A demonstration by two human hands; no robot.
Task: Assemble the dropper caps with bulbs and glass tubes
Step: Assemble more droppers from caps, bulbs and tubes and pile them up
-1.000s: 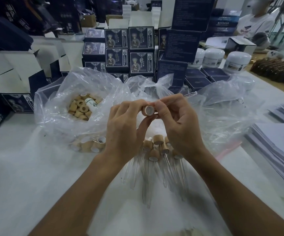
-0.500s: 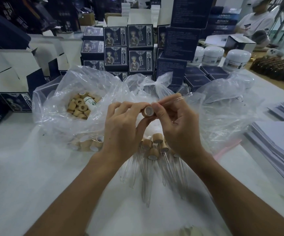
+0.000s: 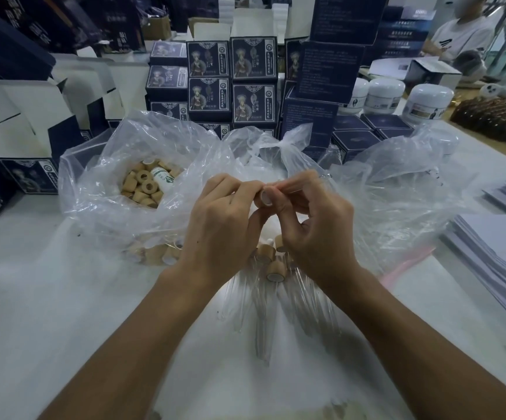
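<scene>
I judge this step to be seating the tube (image 3: 306, 184) in the cap (image 3: 264, 197), so I'd keep both on one axis and push gently, since glass snaps under side load. My left hand (image 3: 221, 219) curls its fingers round the cap; my right hand (image 3: 312, 219) pinches the tube between thumb and forefinger. Both parts sit at the fingertips, above the finished droppers (image 3: 276, 268) on the table (image 3: 48, 298).

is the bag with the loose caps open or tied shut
Open: the bag has its mouth spread wide, and the tan caps show uncovered inside.
</scene>
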